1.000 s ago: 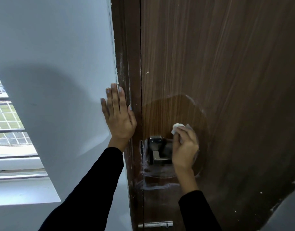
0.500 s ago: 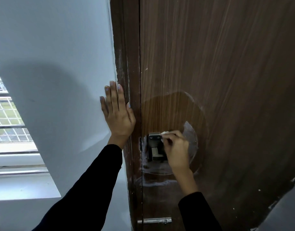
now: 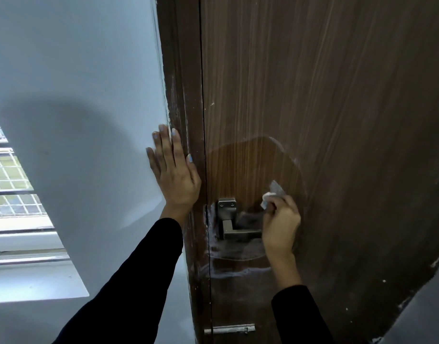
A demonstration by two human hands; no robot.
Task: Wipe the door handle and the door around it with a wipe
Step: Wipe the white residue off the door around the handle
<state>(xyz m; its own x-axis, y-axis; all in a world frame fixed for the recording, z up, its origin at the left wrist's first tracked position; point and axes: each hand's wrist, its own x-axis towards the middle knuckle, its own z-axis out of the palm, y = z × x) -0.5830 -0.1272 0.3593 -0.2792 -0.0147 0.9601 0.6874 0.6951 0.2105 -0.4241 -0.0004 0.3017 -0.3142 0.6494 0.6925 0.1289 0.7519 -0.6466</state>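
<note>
A dark wood-grain door (image 3: 337, 108) fills the right side, dusty except for a darker rounded patch around the handle. The square metal lever handle (image 3: 234, 225) sits low near the door's left edge. My right hand (image 3: 280, 224) is closed on a small white wipe (image 3: 273, 193), pressed to the door just right of and above the handle's lever end. My left hand (image 3: 173, 170) lies flat with fingers spread on the white wall and the brown door frame (image 3: 181, 95).
White wall (image 3: 76, 83) to the left of the frame. A window with a metal grille (image 3: 9, 184) and a white sill lie at the far left. A metal bolt plate (image 3: 229, 328) sits low on the door.
My right hand moved with the wipe from the handle's plate to the right, onto the door surface beside the lever. My left hand stayed flat on the wall.
</note>
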